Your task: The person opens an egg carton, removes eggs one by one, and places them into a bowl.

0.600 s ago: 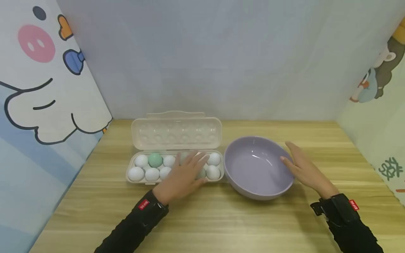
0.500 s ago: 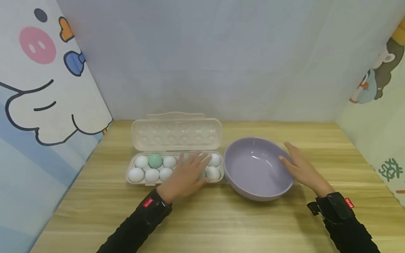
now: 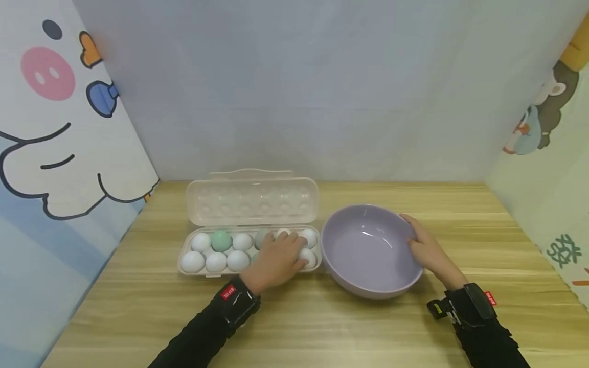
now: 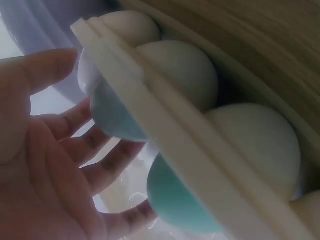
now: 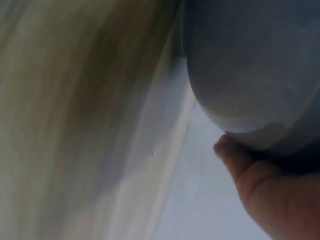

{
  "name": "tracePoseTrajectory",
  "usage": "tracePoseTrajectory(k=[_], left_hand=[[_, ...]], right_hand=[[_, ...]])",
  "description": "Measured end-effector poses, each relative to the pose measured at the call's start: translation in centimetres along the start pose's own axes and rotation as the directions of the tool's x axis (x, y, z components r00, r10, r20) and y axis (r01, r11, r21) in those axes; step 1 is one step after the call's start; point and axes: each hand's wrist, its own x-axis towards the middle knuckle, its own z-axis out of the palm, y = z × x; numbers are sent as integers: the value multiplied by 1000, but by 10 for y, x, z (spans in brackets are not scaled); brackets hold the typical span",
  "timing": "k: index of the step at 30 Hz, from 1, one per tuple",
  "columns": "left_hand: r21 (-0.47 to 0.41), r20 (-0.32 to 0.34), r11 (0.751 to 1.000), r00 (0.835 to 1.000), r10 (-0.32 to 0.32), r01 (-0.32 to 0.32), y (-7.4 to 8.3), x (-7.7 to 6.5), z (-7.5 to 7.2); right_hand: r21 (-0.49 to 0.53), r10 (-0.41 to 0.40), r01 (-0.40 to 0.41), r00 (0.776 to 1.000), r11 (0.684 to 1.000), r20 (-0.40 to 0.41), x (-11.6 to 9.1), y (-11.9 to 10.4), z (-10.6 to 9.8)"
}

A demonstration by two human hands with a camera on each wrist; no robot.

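Observation:
A translucent egg carton (image 3: pixel 181 266) lies open with its lid laid back, holding mostly white eggs and a green egg (image 3: pixel 221 240). My left hand (image 3: pixel 273 260) is over its right half, fingertips down among the eggs and hiding several. In the left wrist view those fingers spread around a pale bluish egg (image 4: pixel 112 112), the thumb standing apart from them. A lilac bowl (image 3: pixel 368 255) stands right beside the carton. My right hand (image 3: pixel 434 255) holds its right side, thumb at the rim and fingers along the far outside. The right wrist view shows a digit against the bowl's edge.
Carton and bowl stand on a wood-grain table (image 3: pixel 294 327). A plain pale backdrop (image 3: pixel 322 92) rises behind its far edge. Cartoon-printed panels flank it, one with a pig snout (image 3: pixel 48 73) on the left.
My left hand has moved slightly right and lowered, its fingers bending down among the eggs. My right hand has closed in on the bowl's rim. The head view has shifted slightly.

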Motion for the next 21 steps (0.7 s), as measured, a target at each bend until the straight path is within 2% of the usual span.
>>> tracePoseTrajectory(k=[8,12,16,21], left_hand=[[28,7,999,1000,-16,16,4,4,6],[53,-26,999,1000,6,-5,4,5,7],[56,-91,996,993,71,-67,4,4,12],[-18,-205,987,967,153,-160,2,2,12]], right_hand=[[118,51,-48,998,992,-22,0,4,4],[150,52,-47,998,988,-32,0,5,6],[163,55,-48,998,985,-43,-2,6,6],[179,63,-56,998,982,-32,-2,7,5]])
